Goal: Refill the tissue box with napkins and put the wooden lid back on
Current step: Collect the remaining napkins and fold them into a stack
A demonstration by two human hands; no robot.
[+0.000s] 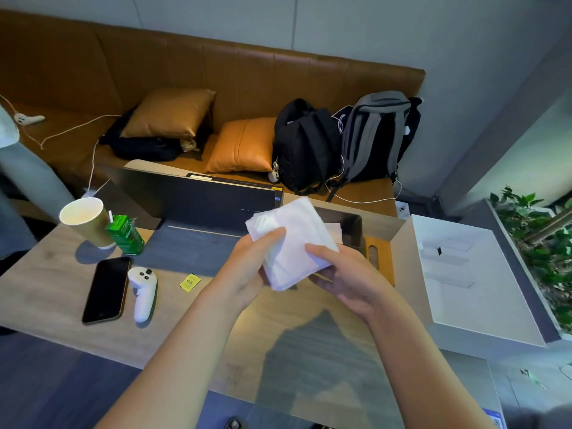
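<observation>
Head view showed a white, soft, square napkin stack point(292, 243) held above the tabletop point(62, 274), just before the dark box point(349, 226); left hand point(247, 267) and right hand point(343, 274) fingers gripped its edges.

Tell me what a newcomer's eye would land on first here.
The thick white stack of paper napkins at centre, held above the table in the grip of both the left hand and the right hand. Just behind it sits the open dark tissue box, and the flat wooden lid lies beside the box on the right.
</observation>
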